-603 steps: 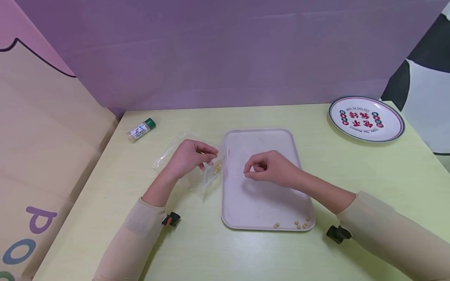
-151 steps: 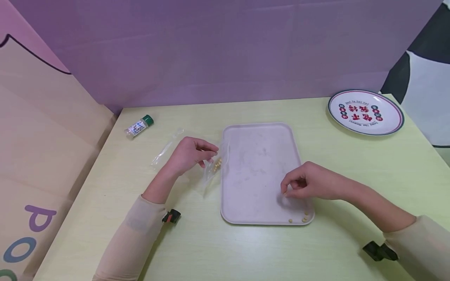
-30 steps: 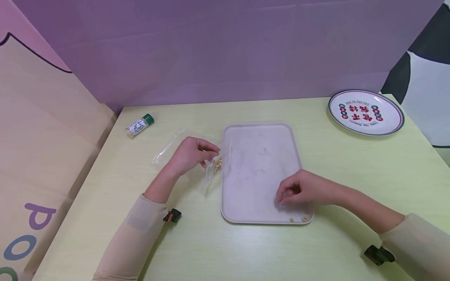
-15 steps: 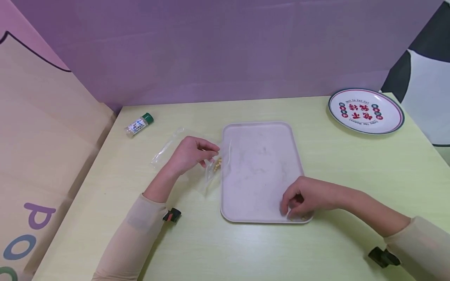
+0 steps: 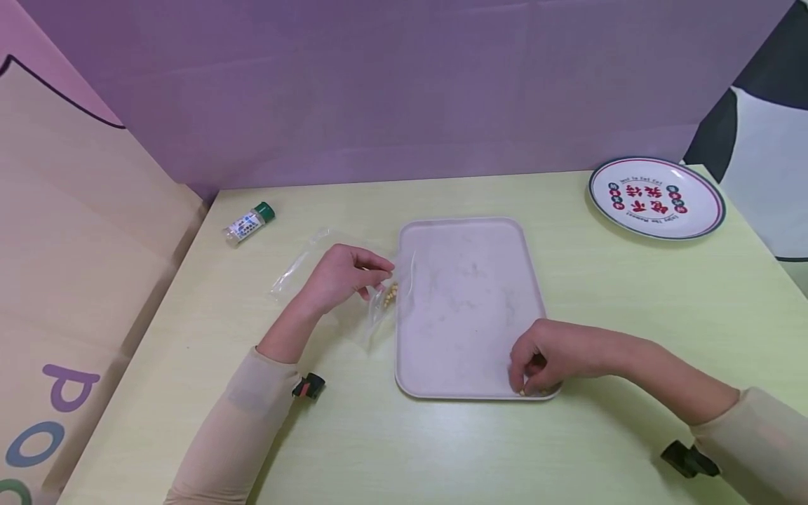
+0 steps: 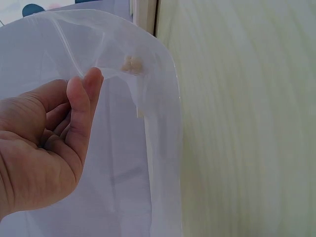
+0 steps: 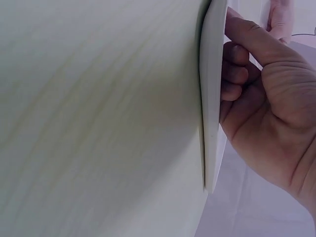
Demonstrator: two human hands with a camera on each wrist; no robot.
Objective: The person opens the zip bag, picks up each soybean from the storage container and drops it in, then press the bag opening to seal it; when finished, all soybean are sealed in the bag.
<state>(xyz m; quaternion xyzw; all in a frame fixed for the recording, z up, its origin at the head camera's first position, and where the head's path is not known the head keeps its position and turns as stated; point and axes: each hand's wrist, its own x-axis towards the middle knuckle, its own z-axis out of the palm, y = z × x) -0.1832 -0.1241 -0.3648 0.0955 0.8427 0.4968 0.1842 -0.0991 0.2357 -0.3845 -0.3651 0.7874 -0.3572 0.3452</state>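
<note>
At the left edge of the tray (image 5: pixel 467 301), the left hand (image 5: pixel 341 277) pinches a clear bag (image 5: pixel 376 324) of yellow beans (image 5: pixel 391 294); the right hand (image 5: pixel 548 354), covering the tray's near-right corner, pinches one bean (image 5: pixel 522 393). Bottle (image 5: pixel 247 225) beyond-left, plate (image 5: pixel 656 199) beyond-right.

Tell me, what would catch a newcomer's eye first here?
Probably the pale tray mid-table, with the right hand low over its near right corner. Beside its left edge, the left hand pinches a clear bag holding small yellow pieces. The red-lettered plate stands out at far right.
</note>
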